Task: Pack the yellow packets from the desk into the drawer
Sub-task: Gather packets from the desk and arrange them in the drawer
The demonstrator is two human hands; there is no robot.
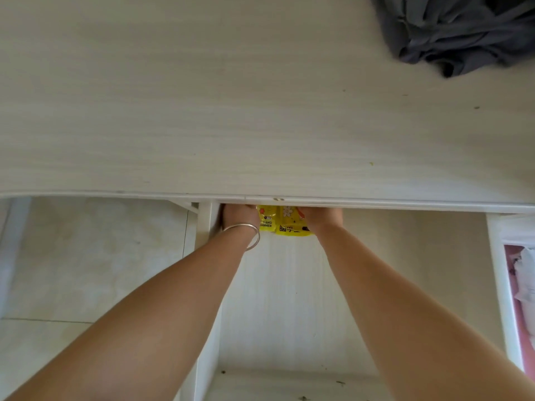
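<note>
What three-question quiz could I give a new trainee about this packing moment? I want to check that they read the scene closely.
1. True or false: yellow packets are still lying on the desk top.
2. Which wrist wears the silver bangle? A) left B) right C) neither
3. Fill in: the packets sit at the ____ of the open drawer, between the left hand and right hand.

Key: 1 false; none show on the desk, only a grey cloth. 2 A. 3 back, partly under the desk edge.
</note>
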